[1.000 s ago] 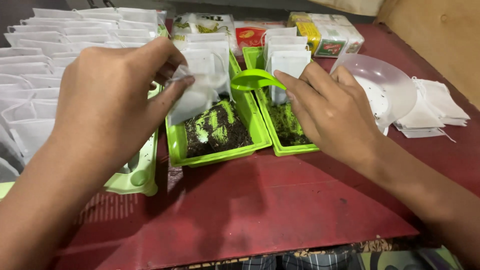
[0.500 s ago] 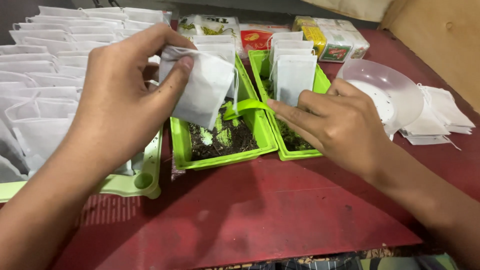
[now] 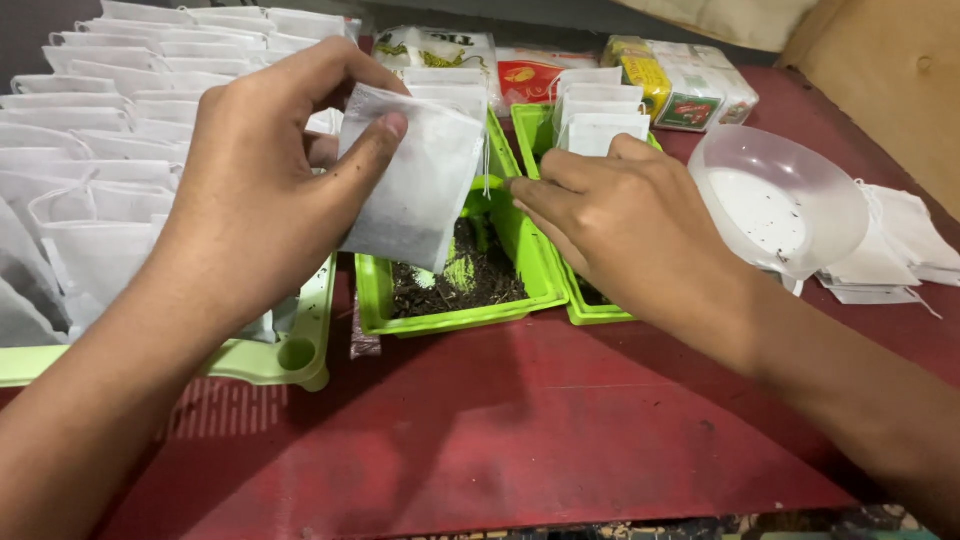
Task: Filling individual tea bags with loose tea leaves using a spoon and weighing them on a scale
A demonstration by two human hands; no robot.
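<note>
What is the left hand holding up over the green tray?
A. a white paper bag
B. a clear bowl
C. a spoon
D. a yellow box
A: the left hand pinches a white paper bag between thumb and fingers above the green tray of dark leaves, while the clear bowl sits apart on the table by the right hand.
</note>
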